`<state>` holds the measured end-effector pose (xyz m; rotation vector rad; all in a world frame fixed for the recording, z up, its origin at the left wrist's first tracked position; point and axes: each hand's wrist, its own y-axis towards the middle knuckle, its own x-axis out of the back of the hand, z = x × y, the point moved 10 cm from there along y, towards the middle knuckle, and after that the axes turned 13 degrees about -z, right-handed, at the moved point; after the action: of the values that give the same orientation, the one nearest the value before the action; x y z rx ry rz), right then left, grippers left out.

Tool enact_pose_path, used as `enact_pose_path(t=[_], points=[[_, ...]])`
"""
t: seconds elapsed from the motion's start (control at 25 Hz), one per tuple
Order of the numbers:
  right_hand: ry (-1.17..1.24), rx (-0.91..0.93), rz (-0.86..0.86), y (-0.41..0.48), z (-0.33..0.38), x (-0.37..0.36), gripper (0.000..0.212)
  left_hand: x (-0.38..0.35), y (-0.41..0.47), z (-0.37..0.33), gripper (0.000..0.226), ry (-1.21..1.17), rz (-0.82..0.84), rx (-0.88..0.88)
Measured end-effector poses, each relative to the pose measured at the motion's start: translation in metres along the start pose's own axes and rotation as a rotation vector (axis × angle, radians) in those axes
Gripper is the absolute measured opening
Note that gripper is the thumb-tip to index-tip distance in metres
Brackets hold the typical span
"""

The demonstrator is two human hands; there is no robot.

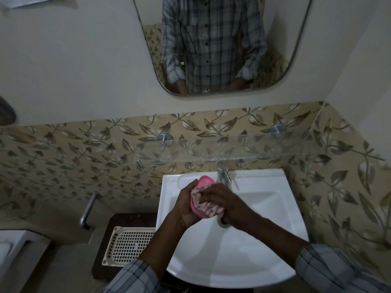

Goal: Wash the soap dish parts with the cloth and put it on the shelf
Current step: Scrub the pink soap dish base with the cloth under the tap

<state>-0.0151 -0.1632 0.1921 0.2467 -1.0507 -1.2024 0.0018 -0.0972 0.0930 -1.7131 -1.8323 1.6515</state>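
Fingers (187,190) of left hand (186,205) curled around pink oval plastic soap dish part (204,181), cupping it from the left; right hand (224,205) fingers bunched tight on crumpled pink-and-white patterned cloth (208,208), pressing it into the dish. Both held over white ceramic wash basin (264,218), just in front of chrome tap (224,174). Clear glass wall shelf (243,149) sits above the basin, white perforated plastic tray (129,244) left of it.

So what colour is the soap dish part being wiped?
Pink plastic soap dish part, seen best in the head view.
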Motion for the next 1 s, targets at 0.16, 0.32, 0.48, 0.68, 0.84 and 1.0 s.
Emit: enact_pose_path(t=[0.16, 0.32, 0.48, 0.68, 0.84, 1.0], points=[[-0.075, 0.082, 0.083, 0.0, -0.011, -0.006, 0.057, 0.001, -0.002, 0.002, 0.053, 0.057, -0.017, -0.001], [0.005, -0.078, 0.03, 0.0, -0.021, -0.001, 0.062, -0.007, 0.0, 0.002, 0.046, -0.037, 0.038, 0.024], [-0.027, 0.019, 0.01, 0.013, -0.015, 0.013, 0.051, -0.012, -0.007, 0.005, 0.044, 0.001, 0.079, 0.052], [0.617, -1.051, -0.555, -0.021, -0.106, 0.039, 0.036, 0.005, -0.001, -0.016, 0.072, -0.036, -0.006, -0.04], [0.683, -1.094, -0.586, -0.029, -0.105, 0.037, 0.027, 0.012, -0.004, -0.021, 0.072, -0.01, 0.032, -0.025], [0.096, -0.114, -0.143, 0.017, -0.028, 0.034, 0.024, 0.007, -0.005, -0.016, 0.059, 0.029, 0.072, -0.003]])
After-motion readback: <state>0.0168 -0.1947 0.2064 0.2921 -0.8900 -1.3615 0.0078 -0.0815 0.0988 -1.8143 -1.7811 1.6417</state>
